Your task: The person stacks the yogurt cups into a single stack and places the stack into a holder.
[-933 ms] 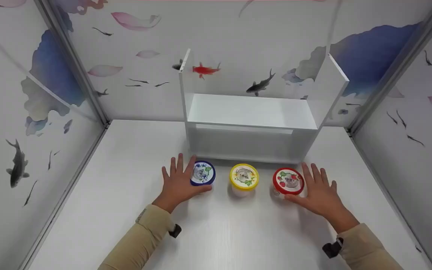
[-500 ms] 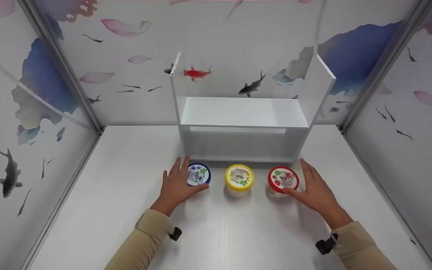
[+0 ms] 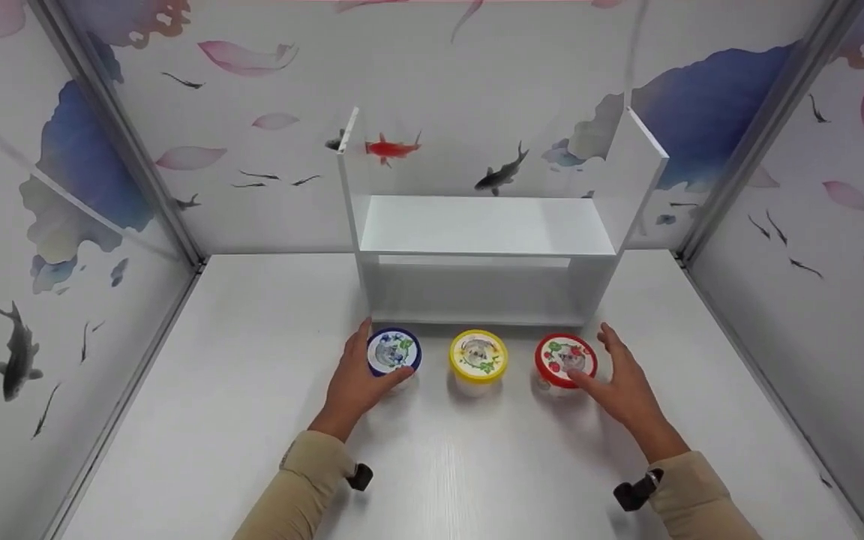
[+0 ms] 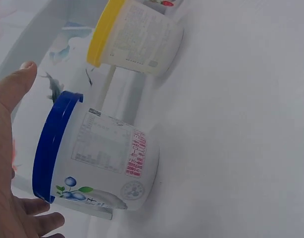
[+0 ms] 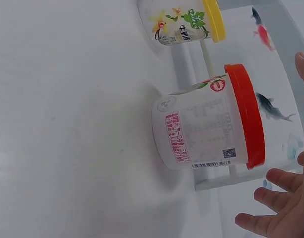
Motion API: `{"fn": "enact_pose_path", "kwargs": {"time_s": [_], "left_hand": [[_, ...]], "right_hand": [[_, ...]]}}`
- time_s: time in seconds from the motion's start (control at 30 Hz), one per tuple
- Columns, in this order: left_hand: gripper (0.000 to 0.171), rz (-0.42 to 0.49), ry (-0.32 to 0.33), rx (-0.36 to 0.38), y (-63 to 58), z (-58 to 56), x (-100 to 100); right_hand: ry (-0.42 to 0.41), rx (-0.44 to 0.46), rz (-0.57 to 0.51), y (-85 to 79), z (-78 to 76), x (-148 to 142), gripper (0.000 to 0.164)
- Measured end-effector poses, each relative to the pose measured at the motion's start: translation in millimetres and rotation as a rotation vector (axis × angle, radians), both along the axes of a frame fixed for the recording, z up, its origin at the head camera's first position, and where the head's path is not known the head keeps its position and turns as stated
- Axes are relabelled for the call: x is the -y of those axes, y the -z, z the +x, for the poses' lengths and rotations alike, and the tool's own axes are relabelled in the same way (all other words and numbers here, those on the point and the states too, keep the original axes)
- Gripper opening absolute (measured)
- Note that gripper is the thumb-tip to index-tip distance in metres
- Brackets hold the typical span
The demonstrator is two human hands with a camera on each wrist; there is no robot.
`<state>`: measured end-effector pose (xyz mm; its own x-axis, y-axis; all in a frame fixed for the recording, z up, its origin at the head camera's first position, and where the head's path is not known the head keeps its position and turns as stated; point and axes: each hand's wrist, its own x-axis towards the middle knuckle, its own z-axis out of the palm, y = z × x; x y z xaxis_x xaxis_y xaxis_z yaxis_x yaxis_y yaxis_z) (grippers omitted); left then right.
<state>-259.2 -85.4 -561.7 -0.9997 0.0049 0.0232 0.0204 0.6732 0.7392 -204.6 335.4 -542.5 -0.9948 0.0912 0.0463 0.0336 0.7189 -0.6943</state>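
Note:
Three white tubs with printed lids stand in a row on the white table. At the left is the blue-lidded tub (image 3: 394,352), with blueberries printed on its side. My left hand (image 3: 355,386) is spread around its left side, the thumb hovering near the lid, and in the left wrist view a gap shows between thumb and lid (image 4: 53,148). The yellow-lidded tub (image 3: 478,356) sits in the middle, untouched. Around the red-lidded tub (image 3: 565,360) at the right, my right hand (image 3: 627,394) is spread; the right wrist view shows its fingers (image 5: 271,201) apart from the tub.
Right behind the tubs stands a white two-level shelf (image 3: 488,225) with raised side panels. White walls (image 3: 267,187) with painted fish and petals enclose the table (image 3: 252,360) at the back and both sides. A small black device (image 3: 636,491) is strapped at the right cuff.
Both hands have drawn their fingers in somewhat around the outer tubs, from a flatter spread. The head view has shifted slightly. The tubs have not moved on the table.

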Motion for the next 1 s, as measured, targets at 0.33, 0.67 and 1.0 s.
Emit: {"fn": "enact_pose_path", "kwargs": {"time_s": [0.33, 0.67, 1.0], "left_hand": [[0.11, 0.219, -0.061, 0.018, 18.2, 4.3, -5.9], [0.089, 0.363, -0.022, -0.072, 29.8, 3.6, -0.5], [0.06, 0.451, -0.014, -0.096, 43.0, 4.6, 0.5]], "right_hand": [[0.061, 0.003, -0.223, 20.6, -1.9, 11.9, 0.105], [0.172, -0.018, -0.361, 40.6, -7.4, 24.2, 0.104], [0.239, -0.061, -0.451, 58.3, -4.6, 33.4, 0.094]]}}
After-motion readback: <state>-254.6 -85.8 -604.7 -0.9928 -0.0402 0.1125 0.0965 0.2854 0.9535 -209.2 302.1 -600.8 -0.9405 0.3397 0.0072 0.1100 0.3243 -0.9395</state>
